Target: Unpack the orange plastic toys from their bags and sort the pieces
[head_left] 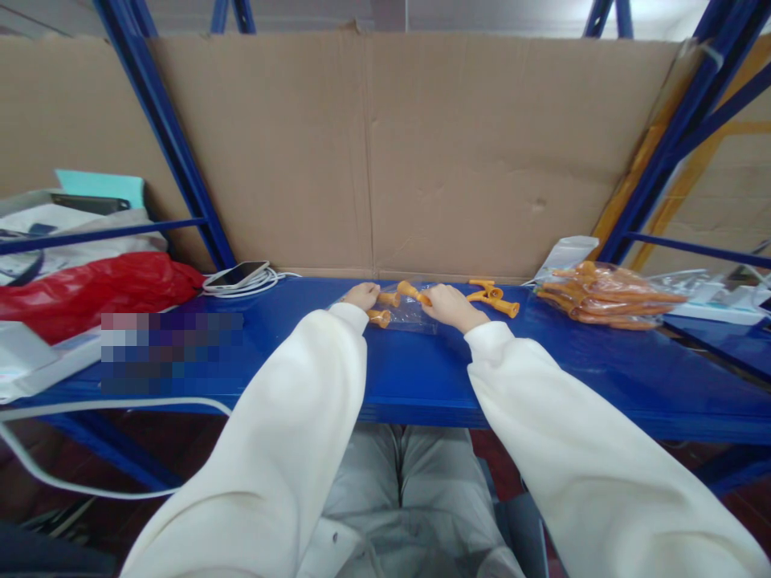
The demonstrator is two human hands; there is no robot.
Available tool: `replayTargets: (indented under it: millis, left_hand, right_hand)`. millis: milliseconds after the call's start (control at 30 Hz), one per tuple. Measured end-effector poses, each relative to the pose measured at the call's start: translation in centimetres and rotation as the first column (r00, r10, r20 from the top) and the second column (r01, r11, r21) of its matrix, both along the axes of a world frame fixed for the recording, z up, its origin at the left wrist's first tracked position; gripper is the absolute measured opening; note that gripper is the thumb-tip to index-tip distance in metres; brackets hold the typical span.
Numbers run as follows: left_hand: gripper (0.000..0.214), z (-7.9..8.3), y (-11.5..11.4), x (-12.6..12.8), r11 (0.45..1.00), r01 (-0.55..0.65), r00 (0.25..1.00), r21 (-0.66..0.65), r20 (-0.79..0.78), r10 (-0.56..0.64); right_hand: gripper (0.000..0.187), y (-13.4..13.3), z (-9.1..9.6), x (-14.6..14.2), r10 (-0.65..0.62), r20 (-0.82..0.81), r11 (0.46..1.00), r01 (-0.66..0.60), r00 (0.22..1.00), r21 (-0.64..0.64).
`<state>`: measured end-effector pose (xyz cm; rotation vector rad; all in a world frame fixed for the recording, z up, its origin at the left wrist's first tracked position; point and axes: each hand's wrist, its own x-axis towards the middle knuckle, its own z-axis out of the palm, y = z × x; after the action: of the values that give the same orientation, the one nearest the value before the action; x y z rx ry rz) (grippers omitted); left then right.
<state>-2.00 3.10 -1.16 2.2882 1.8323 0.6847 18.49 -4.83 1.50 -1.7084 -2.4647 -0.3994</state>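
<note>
Both my arms in white sleeves reach onto a blue shelf (422, 369). My left hand (361, 296) rests closed on the edge of a clear plastic bag (409, 315), with small orange plastic parts (381, 316) beside it. My right hand (451, 307) is closed on an orange trumpet-shaped part (412, 292) held over the bag. More loose orange parts (497, 298) lie just right of that hand.
A pile of bagged orange parts (608, 295) lies at the right. A phone (237, 274) on white cable sits at the left, near a red bag (96, 289). A cardboard sheet (385, 152) backs the shelf, between blue rack posts (174, 136).
</note>
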Motion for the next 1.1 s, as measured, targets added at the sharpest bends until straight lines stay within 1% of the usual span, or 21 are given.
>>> replayTargets:
  millis: [167, 367, 467, 600, 700, 800, 867, 933, 1033, 1100]
  left_hand:
    - [0.040, -0.2, 0.3, -0.1, 1.000, -0.005, 1.000, -0.003, 0.029, 0.005]
    - [0.041, -0.4, 0.6, -0.3, 1.000, 0.004, 1.000, -0.005, 0.024, -0.004]
    - [0.040, -0.4, 0.5, -0.3, 1.000, 0.015, 0.999, -0.012, 0.042, -0.014]
    - [0.040, -0.3, 0.5, -0.3, 1.000, 0.016, 0.999, -0.027, 0.035, -0.015]
    - [0.041, -0.5, 0.8, -0.3, 0.999, 0.034, 0.999, -0.031, 0.032, -0.033]
    - [0.040, -0.8, 1.1, -0.2, 0.998, 0.063, 0.997, -0.028, 0.054, -0.061]
    - [0.039, -1.0, 1.3, -0.2, 0.997, 0.072, 0.995, -0.026, 0.076, -0.069]
    - [0.039, -1.1, 1.2, -0.1, 0.997, 0.072, 0.993, -0.021, 0.100, -0.070]
    - [0.041, -1.1, 1.0, -0.1, 0.998, 0.063, 0.988, -0.017, 0.143, -0.060]
    - [0.043, -1.0, 0.8, 0.0, 0.998, 0.059, 0.984, -0.035, 0.173, -0.052]
  right_hand:
    - [0.035, 0.5, -0.2, 0.6, 0.015, 0.007, 1.000, -0.015, 1.000, 0.005]
    - [0.037, 0.2, -0.1, 0.5, 0.083, -0.017, 0.996, -0.082, 0.996, 0.018]
    - [0.038, 0.3, -0.3, 0.3, 0.100, -0.047, 0.995, -0.100, 0.994, 0.006]
    - [0.041, 0.4, -0.4, 0.2, 0.153, -0.073, 0.988, -0.155, 0.986, -0.018]
    - [0.042, 0.2, -0.3, 0.2, 0.154, -0.025, 0.988, -0.154, 0.988, -0.010]
    - [0.047, -0.2, -0.1, -0.1, 0.137, 0.054, 0.990, -0.138, 0.989, 0.006]
    - [0.050, -0.2, -0.2, -0.3, 0.146, 0.069, 0.989, -0.147, 0.987, 0.001]
    - [0.047, 0.1, -0.6, -0.3, 0.181, 0.023, 0.983, -0.181, 0.983, -0.023]
    - [0.039, 1.0, -1.3, 0.0, 0.254, -0.113, 0.964, -0.261, 0.960, -0.053]
    - [0.040, 1.5, -1.6, 0.2, 0.284, -0.172, 0.954, -0.297, 0.943, -0.049]
